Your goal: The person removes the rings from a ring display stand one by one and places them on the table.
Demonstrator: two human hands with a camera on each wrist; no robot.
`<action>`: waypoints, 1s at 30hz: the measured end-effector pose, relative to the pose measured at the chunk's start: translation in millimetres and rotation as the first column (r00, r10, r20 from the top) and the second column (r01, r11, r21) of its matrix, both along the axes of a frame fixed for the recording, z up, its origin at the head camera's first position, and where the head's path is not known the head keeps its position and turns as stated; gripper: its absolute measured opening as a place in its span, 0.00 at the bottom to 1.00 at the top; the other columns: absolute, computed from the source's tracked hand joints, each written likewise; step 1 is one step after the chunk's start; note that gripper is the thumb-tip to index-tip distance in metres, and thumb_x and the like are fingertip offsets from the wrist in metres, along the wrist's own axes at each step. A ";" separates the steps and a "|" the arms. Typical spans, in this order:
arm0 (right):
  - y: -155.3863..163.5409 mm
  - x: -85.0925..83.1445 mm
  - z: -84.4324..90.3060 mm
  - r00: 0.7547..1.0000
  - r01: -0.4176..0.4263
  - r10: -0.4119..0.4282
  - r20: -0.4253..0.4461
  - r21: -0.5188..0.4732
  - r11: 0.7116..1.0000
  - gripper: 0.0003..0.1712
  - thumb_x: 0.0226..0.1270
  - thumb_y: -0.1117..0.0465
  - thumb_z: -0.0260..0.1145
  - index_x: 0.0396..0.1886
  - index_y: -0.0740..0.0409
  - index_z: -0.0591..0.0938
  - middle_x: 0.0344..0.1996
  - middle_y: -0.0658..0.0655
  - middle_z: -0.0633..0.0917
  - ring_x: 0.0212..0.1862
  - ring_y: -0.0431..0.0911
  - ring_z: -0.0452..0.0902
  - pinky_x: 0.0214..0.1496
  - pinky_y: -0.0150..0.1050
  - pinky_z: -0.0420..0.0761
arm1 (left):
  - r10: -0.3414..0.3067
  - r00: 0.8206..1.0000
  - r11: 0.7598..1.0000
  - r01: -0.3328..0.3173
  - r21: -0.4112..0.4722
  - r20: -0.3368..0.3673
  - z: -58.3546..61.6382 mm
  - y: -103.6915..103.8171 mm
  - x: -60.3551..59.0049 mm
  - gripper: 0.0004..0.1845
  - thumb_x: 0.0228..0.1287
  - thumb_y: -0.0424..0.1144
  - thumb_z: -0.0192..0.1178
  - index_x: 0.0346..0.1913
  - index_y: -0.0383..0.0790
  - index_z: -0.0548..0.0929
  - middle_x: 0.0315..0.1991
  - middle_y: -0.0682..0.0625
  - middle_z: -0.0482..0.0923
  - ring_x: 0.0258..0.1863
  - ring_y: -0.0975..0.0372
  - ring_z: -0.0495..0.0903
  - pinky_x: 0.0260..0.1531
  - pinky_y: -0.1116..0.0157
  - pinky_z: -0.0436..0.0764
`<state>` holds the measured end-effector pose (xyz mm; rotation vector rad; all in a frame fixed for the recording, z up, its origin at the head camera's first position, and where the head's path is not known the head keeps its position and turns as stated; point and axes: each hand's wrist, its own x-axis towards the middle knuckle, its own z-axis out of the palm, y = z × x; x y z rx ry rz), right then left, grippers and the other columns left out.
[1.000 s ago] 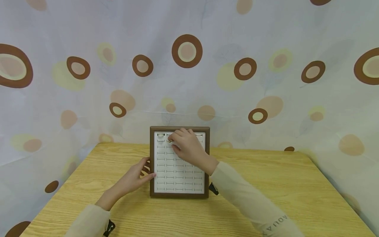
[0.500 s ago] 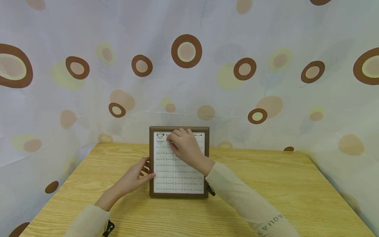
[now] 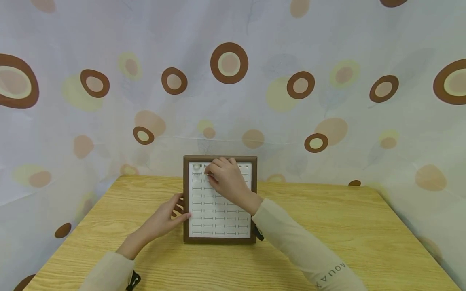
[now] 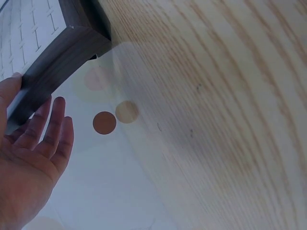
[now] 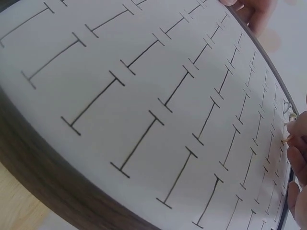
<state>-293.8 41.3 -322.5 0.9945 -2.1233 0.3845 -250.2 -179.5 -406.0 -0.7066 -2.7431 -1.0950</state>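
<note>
A white slotted jewellery display board [image 3: 221, 216] in a brown frame stands upright and leaning back on the table. My left hand [image 3: 165, 214] holds its left edge, thumb on the front rim, some fingers behind. In the left wrist view the left hand [image 4: 33, 158] has its outer fingers off the frame. My right hand [image 3: 231, 180] is at the upper rows and pinches a small gold-coloured piece of jewellery [image 5: 286, 140] against a slot of the second column; fingers hide most of it. A pale shiny piece [image 3: 197, 166] sits in the top left slot.
The wooden table [image 3: 327, 226] reaches out on both sides of the board. Close behind hangs a pale curtain [image 3: 276, 149] with brown and yellow circles. Black wrist straps [image 3: 134, 280] show at the sleeves.
My right hand has shifted slightly left and closer to the board, and less of the gold-coloured piece shows now. The left hand and the board have stayed put.
</note>
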 end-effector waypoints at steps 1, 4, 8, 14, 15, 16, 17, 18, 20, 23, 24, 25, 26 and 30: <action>0.0 0.2 0.1 1.000 -0.003 0.003 0.000 -0.001 1.000 0.04 0.54 0.65 0.67 0.30 0.51 0.82 0.30 0.47 0.82 0.37 0.41 0.75 0.38 0.37 0.68 | 0.000 1.000 1.000 0.000 0.000 0.000 -0.2 -0.1 0.1 0.30 0.61 0.44 0.59 0.61 0.33 0.62 0.44 0.47 0.77 0.39 0.60 0.78 0.35 0.68 0.77; 0.0 0.8 0.3 1.000 -0.010 0.010 -0.001 -0.005 1.000 0.04 0.54 0.65 0.66 0.29 0.51 0.82 0.30 0.47 0.83 0.37 0.41 0.75 0.38 0.37 0.68 | 0.003 1.000 1.000 -0.003 0.001 0.000 -0.9 -0.5 0.5 0.30 0.61 0.44 0.59 0.61 0.34 0.62 0.43 0.47 0.77 0.39 0.61 0.78 0.36 0.68 0.77; 0.4 1.0 -0.2 1.000 -0.023 0.023 0.004 -0.012 1.000 0.04 0.54 0.65 0.66 0.29 0.51 0.82 0.30 0.47 0.82 0.37 0.41 0.75 0.38 0.37 0.68 | 0.002 1.000 1.000 -0.002 -0.001 0.002 -1.8 -1.0 1.1 0.30 0.61 0.45 0.59 0.61 0.34 0.62 0.43 0.47 0.77 0.39 0.61 0.78 0.36 0.68 0.77; 2.0 2.2 0.3 0.998 -0.058 0.059 0.020 -0.030 0.998 0.04 0.53 0.65 0.67 0.29 0.52 0.81 0.30 0.47 0.82 0.37 0.41 0.75 0.38 0.37 0.67 | -0.002 1.000 1.000 0.002 -0.006 -0.006 -2.5 -1.3 1.3 0.30 0.61 0.45 0.59 0.61 0.34 0.62 0.43 0.47 0.77 0.39 0.61 0.78 0.35 0.68 0.77; 2.3 2.3 0.4 0.998 -0.062 0.062 0.021 -0.031 0.998 0.04 0.53 0.65 0.67 0.29 0.52 0.81 0.30 0.47 0.82 0.37 0.41 0.75 0.38 0.37 0.67 | -0.002 1.000 1.000 0.002 -0.006 -0.007 -2.6 -1.3 1.3 0.30 0.61 0.45 0.59 0.61 0.34 0.62 0.43 0.47 0.77 0.39 0.61 0.78 0.35 0.68 0.77; 2.5 2.4 0.4 0.998 -0.065 0.066 0.023 -0.032 0.997 0.04 0.53 0.65 0.67 0.29 0.52 0.81 0.30 0.47 0.82 0.37 0.41 0.75 0.38 0.37 0.67 | -0.002 1.000 1.000 0.002 -0.006 -0.007 -2.6 -1.3 1.3 0.30 0.61 0.45 0.59 0.61 0.34 0.62 0.43 0.47 0.77 0.39 0.61 0.78 0.35 0.68 0.77; 2.8 2.4 0.4 0.997 -0.068 0.069 0.023 -0.032 0.997 0.04 0.53 0.65 0.67 0.29 0.52 0.81 0.30 0.47 0.82 0.37 0.41 0.75 0.38 0.37 0.67 | -0.003 1.000 1.000 0.003 -0.005 -0.007 -2.7 -1.3 1.4 0.30 0.61 0.45 0.59 0.61 0.34 0.62 0.43 0.47 0.77 0.39 0.61 0.78 0.35 0.68 0.78; 3.0 2.5 0.3 0.997 -0.071 0.072 0.024 -0.034 0.997 0.04 0.53 0.65 0.67 0.29 0.53 0.81 0.30 0.47 0.82 0.37 0.41 0.75 0.39 0.38 0.67 | -0.003 1.000 1.000 0.003 -0.005 -0.006 -2.8 -1.3 1.4 0.30 0.61 0.45 0.59 0.61 0.34 0.62 0.43 0.47 0.77 0.39 0.61 0.78 0.35 0.68 0.78; 3.2 2.3 0.0 0.997 -0.076 0.077 0.021 -0.037 0.996 0.05 0.52 0.65 0.68 0.29 0.53 0.81 0.30 0.47 0.82 0.37 0.41 0.75 0.38 0.38 0.67 | -0.005 1.000 1.000 0.005 -0.006 -0.006 -3.1 -1.2 1.3 0.30 0.61 0.46 0.59 0.61 0.34 0.62 0.43 0.47 0.77 0.39 0.61 0.78 0.35 0.68 0.78; 2.9 2.8 0.7 0.994 -0.104 0.106 0.030 -0.063 0.993 0.06 0.52 0.66 0.68 0.29 0.53 0.81 0.30 0.47 0.82 0.37 0.41 0.75 0.38 0.37 0.68 | -0.006 1.000 1.000 0.006 -0.008 -0.006 -3.3 -1.2 1.1 0.30 0.61 0.46 0.59 0.61 0.34 0.62 0.43 0.47 0.77 0.39 0.61 0.78 0.36 0.68 0.78; 2.6 3.3 1.4 0.992 -0.118 0.121 0.035 -0.077 0.990 0.06 0.52 0.66 0.68 0.29 0.53 0.80 0.30 0.47 0.82 0.37 0.41 0.75 0.38 0.37 0.68 | -0.007 1.000 1.000 0.007 -0.009 -0.006 -3.3 -1.1 1.0 0.30 0.61 0.46 0.59 0.61 0.34 0.62 0.43 0.47 0.76 0.39 0.61 0.78 0.36 0.68 0.78; 2.3 3.8 2.1 0.990 -0.131 0.136 0.042 -0.089 0.987 0.06 0.52 0.66 0.68 0.29 0.54 0.80 0.30 0.47 0.82 0.37 0.41 0.74 0.38 0.37 0.68 | -0.006 1.000 1.000 0.006 -0.011 -0.007 -3.3 -1.1 0.8 0.30 0.61 0.46 0.59 0.61 0.34 0.62 0.44 0.47 0.76 0.39 0.61 0.78 0.36 0.67 0.78; 1.9 4.4 3.0 0.987 -0.144 0.150 0.050 -0.101 0.984 0.06 0.52 0.66 0.68 0.29 0.54 0.80 0.30 0.47 0.82 0.37 0.41 0.74 0.38 0.37 0.68 | -0.005 1.000 1.000 0.005 -0.012 -0.008 -3.2 -1.0 0.7 0.30 0.61 0.46 0.59 0.61 0.34 0.62 0.44 0.47 0.76 0.39 0.61 0.78 0.36 0.67 0.78; 1.8 8.0 6.8 0.981 -0.169 0.180 0.075 -0.125 0.978 0.06 0.53 0.66 0.67 0.29 0.54 0.80 0.30 0.48 0.82 0.37 0.41 0.74 0.39 0.36 0.68 | -0.007 1.000 1.000 0.007 -0.015 -0.009 -2.5 -0.1 0.6 0.30 0.62 0.46 0.58 0.61 0.34 0.62 0.44 0.46 0.76 0.39 0.61 0.78 0.35 0.67 0.78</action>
